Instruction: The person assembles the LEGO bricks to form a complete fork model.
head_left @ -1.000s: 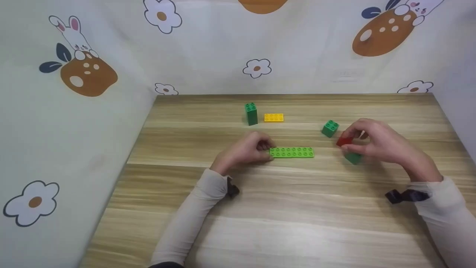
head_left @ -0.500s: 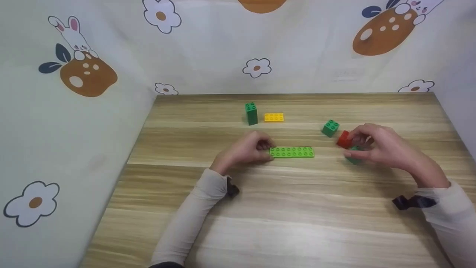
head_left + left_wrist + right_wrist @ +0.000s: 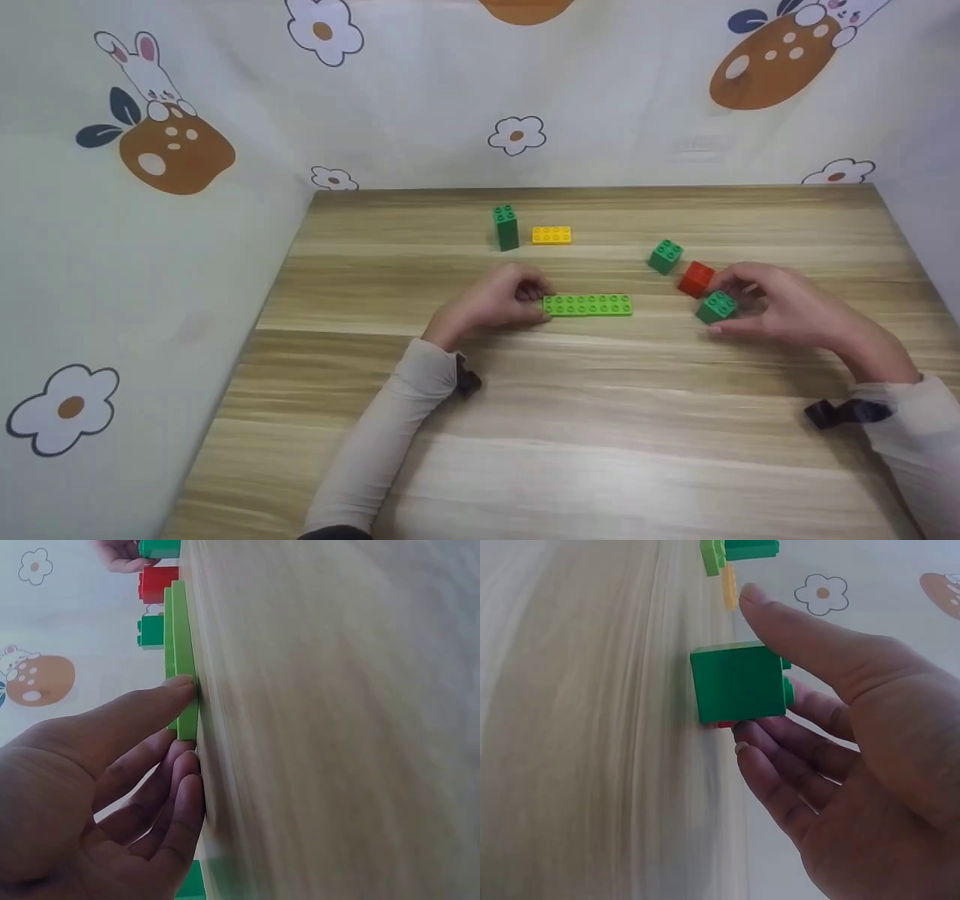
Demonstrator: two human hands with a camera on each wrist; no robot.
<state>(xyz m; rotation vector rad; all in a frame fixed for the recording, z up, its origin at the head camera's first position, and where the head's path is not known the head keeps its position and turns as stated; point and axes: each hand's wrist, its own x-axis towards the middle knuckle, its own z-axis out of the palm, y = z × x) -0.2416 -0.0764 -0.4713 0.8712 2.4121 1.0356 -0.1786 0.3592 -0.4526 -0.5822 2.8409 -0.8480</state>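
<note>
My left hand pinches the left end of a long light green building plate, thumb on its near side, close to the tabletop. In the left wrist view the thumb lies along the plate's edge. At the right, my right hand is around a square green building brick, its studs up. The right wrist view shows the thumb apart from this brick, with the other fingers loosely bent beside and behind it. A red brick sits just behind it, next to the right fingertips.
Another square green brick stands behind the red one. Farther back are a tall green brick and a flat yellow plate. The wooden table meets patterned walls at its back and sides.
My right hand has let go of the red brick and moved back toward the near right, around the green brick. The left hand keeps its hold on the light green plate.
</note>
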